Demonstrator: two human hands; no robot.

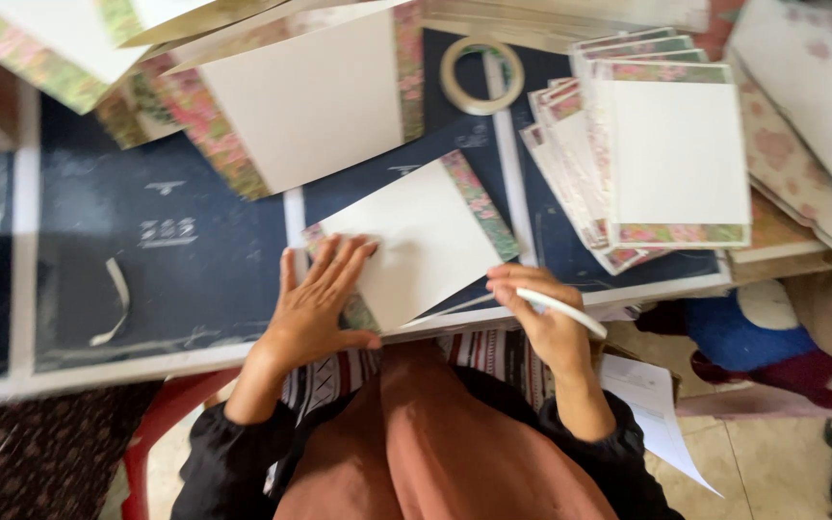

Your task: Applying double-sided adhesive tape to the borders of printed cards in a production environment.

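Observation:
A white card with floral-patterned borders (426, 236) lies tilted on the dark blue board (195, 260) near the front edge. My left hand (318, 303) presses flat on the card's lower left corner, fingers spread. My right hand (546, 323) sits at the card's lower right, gripping a slim white stick-like tool (562, 310) that points out to the right. Whether the tool's tip touches the card is hard to tell.
A stack of similar floral-edged cards (671, 154) lies at the right. A larger one (310, 96) sits at the top centre beside a roll of clear tape (481, 75). A peeled strip (116, 303) lies at the left. Soft toys (753, 332) rest on the floor at right.

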